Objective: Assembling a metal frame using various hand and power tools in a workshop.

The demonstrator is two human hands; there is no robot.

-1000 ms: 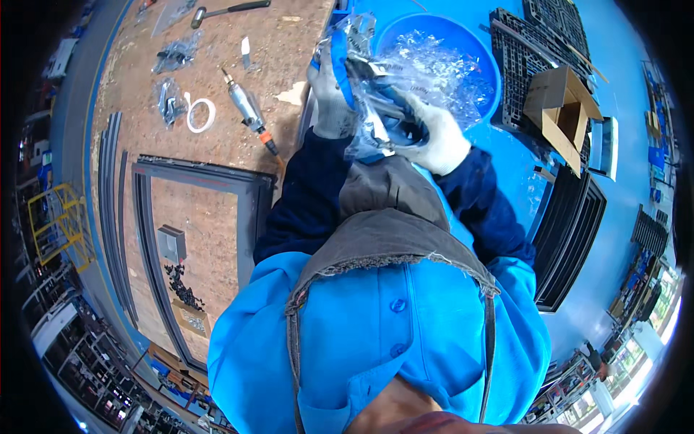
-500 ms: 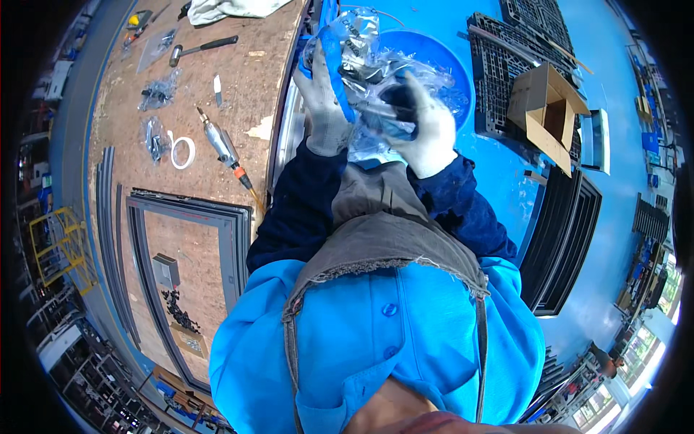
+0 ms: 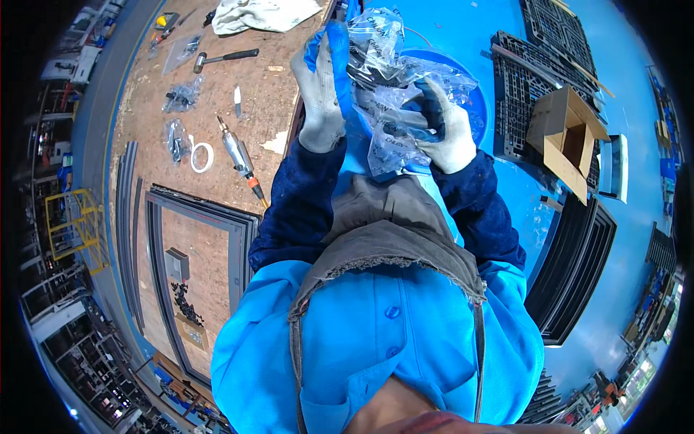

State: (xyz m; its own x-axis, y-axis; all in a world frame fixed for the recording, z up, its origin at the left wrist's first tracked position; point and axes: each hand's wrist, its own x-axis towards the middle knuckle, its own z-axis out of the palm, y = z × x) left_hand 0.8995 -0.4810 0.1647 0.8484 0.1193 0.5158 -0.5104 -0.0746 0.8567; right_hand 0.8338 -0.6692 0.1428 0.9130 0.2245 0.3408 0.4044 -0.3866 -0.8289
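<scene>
Past the bench's right edge (image 3: 288, 94), your right hand (image 3: 450, 129) holds the clear bag (image 3: 392, 142) at its left; your left hand (image 3: 323, 87), I can't tell.

The plastic bags (image 3: 396, 148) partly hide the blue tub (image 3: 487, 108).

Rough, matt wood with chipped patches forms the tabletop (image 3: 267, 99). On it lie a soft, rumpled white cloth (image 3: 264, 16) and a smooth, shiny metal power tool (image 3: 234, 148). Right of the tabletop are matt knit gloves (image 3: 319, 108), glossy, crinkled clear plastic wrapping (image 3: 374, 32) and a smooth blue plastic tub (image 3: 489, 108); farther right, a matt brown cardboard carton (image 3: 547, 130).
</scene>
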